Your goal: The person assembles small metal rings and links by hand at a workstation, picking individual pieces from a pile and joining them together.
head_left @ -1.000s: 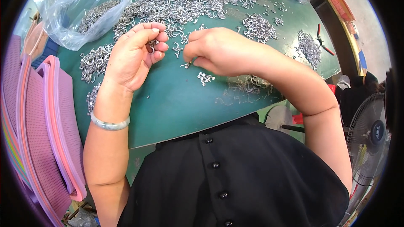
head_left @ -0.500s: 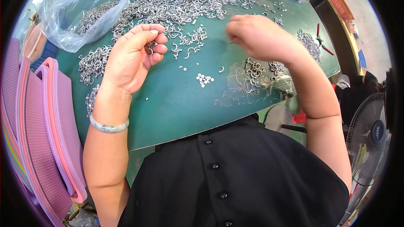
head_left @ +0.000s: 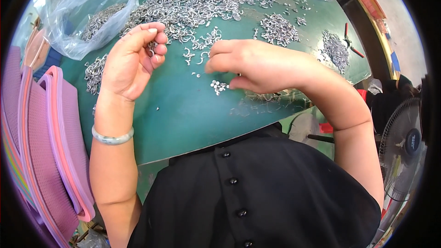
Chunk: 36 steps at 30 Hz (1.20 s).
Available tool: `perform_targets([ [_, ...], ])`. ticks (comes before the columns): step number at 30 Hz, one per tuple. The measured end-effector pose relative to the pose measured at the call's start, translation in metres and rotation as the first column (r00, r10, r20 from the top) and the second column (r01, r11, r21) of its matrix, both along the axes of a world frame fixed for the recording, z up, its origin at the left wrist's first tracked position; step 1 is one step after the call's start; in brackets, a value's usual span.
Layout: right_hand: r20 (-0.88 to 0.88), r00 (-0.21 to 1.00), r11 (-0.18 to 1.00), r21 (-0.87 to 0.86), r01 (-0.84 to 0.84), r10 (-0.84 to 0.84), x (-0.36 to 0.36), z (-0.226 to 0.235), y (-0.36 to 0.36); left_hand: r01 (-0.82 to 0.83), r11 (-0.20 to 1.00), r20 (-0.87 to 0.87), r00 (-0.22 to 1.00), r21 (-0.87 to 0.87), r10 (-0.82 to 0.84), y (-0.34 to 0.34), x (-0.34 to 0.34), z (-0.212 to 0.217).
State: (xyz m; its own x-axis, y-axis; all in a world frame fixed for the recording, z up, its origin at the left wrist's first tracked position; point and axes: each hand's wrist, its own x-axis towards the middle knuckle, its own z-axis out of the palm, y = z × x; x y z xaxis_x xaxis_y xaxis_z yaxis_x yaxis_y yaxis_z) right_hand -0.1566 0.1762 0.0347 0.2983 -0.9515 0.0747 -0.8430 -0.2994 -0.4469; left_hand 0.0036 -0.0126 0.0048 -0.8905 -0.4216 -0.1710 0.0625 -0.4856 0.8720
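So the spot to watch is the little cluster of round metal bits [head_left: 218, 86] on the green counter [head_left: 183, 119]. The right hand [head_left: 262, 63] is way nearer to it than the left: its thumb tip is right beside the cluster's right edge (touching or not, can't tell), and the fingertips reach over just beyond it. That grip is spread, thumb well apart from fingers, nothing clearly pinched in it. From its fingertips the cluster lies toward the person, and it's a loose clump, so no real long axis. One curved piece [head_left: 202, 57] sits beyond the cluster and a bit left, its length pointing roughly away from the person. The left hand [head_left: 127, 64] is well left of and beyond the cluster, fingers curled around some small metal pieces [head_left: 152, 46]. The big heap [head_left: 197, 0] is farther beyond the cluster. As for writing, there's lettering on the hub of the fan [head_left: 413, 141], far right of the cluster, but it's too small to read properly. No other legible labels.
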Motion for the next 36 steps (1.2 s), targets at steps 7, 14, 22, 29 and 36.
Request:
perform_targets([
  [7, -0.109, 0.983, 0.977, 0.171, -0.130, 0.150, 0.010, 0.000, -0.031, -0.075, 0.993, -0.105, 0.991, 0.086, 0.084, -0.025, 0.013, 0.001],
  [14, -0.127, 0.987, 0.944, 0.327, -0.054, 0.100, 0.019, 0.007, -0.029, -0.085, 0.992, -0.109, 0.990, 0.091, 0.095, -0.029, 0.019, -0.001],
  [22, -0.172, 0.985, 0.950, 0.306, 0.067, -0.014, 0.025, 0.009, -0.018, -0.079, 0.995, -0.119, 0.989, 0.057, 0.085, -0.026, 0.020, 0.001],
  [29, -0.054, 0.994, 0.957, 0.268, 0.107, -0.096, 0.046, 0.000, -0.012, -0.087, 0.995, -0.139, 0.986, 0.042, 0.092, -0.024, 0.018, 0.002],
  [36, -0.072, 0.997, 0.989, 0.148, -0.030, 0.041, 0.086, -0.012, -0.042, -0.090, 0.995, -0.148, 0.984, 0.043, 0.095, -0.026, 0.020, 0.001],
])
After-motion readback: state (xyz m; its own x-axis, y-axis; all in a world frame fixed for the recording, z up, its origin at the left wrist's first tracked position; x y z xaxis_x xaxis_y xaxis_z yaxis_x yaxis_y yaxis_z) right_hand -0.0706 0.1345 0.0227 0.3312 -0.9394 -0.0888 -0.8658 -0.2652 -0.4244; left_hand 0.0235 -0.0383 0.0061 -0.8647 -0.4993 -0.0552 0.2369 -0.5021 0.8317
